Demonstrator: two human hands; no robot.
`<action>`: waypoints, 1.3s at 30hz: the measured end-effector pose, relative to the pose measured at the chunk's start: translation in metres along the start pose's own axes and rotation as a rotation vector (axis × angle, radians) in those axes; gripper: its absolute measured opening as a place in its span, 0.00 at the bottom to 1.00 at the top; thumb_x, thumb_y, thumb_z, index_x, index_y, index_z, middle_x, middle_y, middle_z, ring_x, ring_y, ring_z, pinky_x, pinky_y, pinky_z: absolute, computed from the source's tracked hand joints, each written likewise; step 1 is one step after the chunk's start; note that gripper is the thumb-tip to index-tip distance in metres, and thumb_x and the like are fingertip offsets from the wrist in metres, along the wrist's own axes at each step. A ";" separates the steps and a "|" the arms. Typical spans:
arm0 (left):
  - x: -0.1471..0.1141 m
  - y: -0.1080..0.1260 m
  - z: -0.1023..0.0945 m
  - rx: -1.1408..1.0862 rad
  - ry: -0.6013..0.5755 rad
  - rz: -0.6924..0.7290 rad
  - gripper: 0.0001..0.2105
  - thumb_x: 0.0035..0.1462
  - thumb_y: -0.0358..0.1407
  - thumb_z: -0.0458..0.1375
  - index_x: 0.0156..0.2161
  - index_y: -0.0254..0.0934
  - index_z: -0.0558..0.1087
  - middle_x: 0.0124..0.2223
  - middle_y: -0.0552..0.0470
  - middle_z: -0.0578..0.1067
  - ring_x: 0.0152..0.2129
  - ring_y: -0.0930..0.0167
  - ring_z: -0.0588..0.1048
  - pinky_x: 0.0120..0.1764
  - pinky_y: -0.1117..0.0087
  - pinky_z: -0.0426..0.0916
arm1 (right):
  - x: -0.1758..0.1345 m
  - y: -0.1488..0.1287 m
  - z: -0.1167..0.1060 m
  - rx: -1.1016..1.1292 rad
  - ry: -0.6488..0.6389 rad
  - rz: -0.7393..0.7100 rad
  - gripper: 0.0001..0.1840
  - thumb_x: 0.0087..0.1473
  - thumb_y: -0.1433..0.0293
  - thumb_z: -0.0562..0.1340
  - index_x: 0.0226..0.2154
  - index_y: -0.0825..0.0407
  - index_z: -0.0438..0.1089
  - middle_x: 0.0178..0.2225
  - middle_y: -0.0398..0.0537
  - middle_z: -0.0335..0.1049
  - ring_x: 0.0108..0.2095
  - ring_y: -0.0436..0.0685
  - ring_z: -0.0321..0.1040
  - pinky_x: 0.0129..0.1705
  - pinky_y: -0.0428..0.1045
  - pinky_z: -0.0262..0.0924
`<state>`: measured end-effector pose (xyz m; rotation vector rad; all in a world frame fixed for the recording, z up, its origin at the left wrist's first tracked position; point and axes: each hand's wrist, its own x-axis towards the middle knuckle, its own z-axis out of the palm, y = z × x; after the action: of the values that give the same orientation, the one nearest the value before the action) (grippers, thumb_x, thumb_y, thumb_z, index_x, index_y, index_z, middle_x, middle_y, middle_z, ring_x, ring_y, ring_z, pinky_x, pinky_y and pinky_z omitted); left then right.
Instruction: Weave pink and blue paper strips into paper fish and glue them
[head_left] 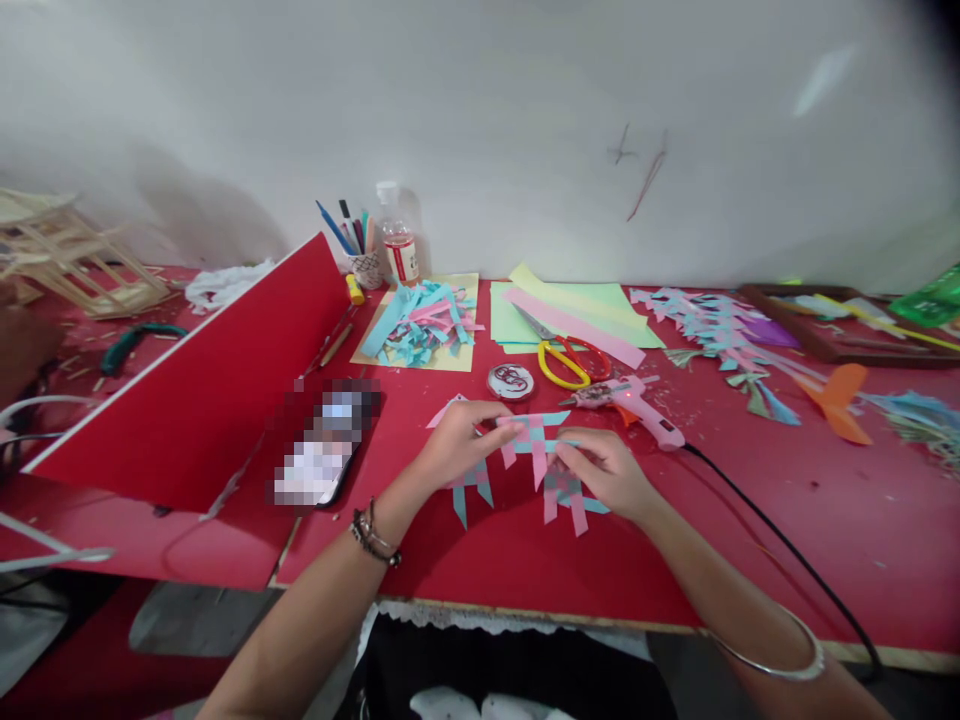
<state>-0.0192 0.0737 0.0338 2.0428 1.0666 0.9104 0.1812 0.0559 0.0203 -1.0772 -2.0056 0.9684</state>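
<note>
Between my two hands is a small woven piece of pink and blue paper strips [534, 432], held just above the red table. My left hand [459, 440] pinches its left side between thumb and fingers. At its right side, my right hand [604, 468] grips the end of a blue strip. Another woven paper piece [471, 484] lies partly hidden beneath my left hand. Below my right hand lies one more woven piece [566, 492] with loose strip ends. A pink glue gun [637, 405] rests just beyond my right hand, its cord running to the right.
Scissors [566, 365] with red and yellow handles lie on coloured paper sheets [600, 300]. Behind my left hand are a round dish [511, 381] and a heap of paper strips [424, 325]. A phone [326, 450] and an upright red board [217, 390] stand left. Paper garlands [712, 330] lie right.
</note>
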 end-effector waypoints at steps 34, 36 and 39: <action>0.000 -0.003 0.006 -0.043 0.023 -0.010 0.20 0.57 0.44 0.44 0.17 0.35 0.53 0.17 0.60 0.53 0.16 0.79 0.54 0.22 0.75 0.50 | 0.000 0.005 -0.002 0.069 0.037 0.030 0.20 0.56 0.60 0.48 0.23 0.54 0.65 0.18 0.43 0.62 0.20 0.48 0.58 0.21 0.43 0.54; 0.000 -0.004 0.007 -0.022 0.022 -0.033 0.20 0.57 0.43 0.45 0.17 0.35 0.54 0.16 0.60 0.53 0.16 0.79 0.55 0.22 0.76 0.51 | -0.001 0.005 -0.001 0.078 0.031 0.032 0.20 0.56 0.60 0.48 0.22 0.54 0.65 0.18 0.43 0.62 0.20 0.48 0.58 0.21 0.43 0.54; 0.000 -0.007 0.008 -0.016 0.026 -0.035 0.21 0.57 0.43 0.44 0.17 0.35 0.54 0.16 0.59 0.55 0.16 0.79 0.56 0.22 0.76 0.51 | 0.000 0.004 -0.001 0.057 0.026 0.011 0.19 0.56 0.61 0.49 0.22 0.54 0.65 0.18 0.43 0.62 0.20 0.47 0.58 0.21 0.43 0.54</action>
<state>-0.0156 0.0748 0.0243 1.9987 1.1018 0.9272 0.1839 0.0576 0.0171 -1.0661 -1.9412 1.0061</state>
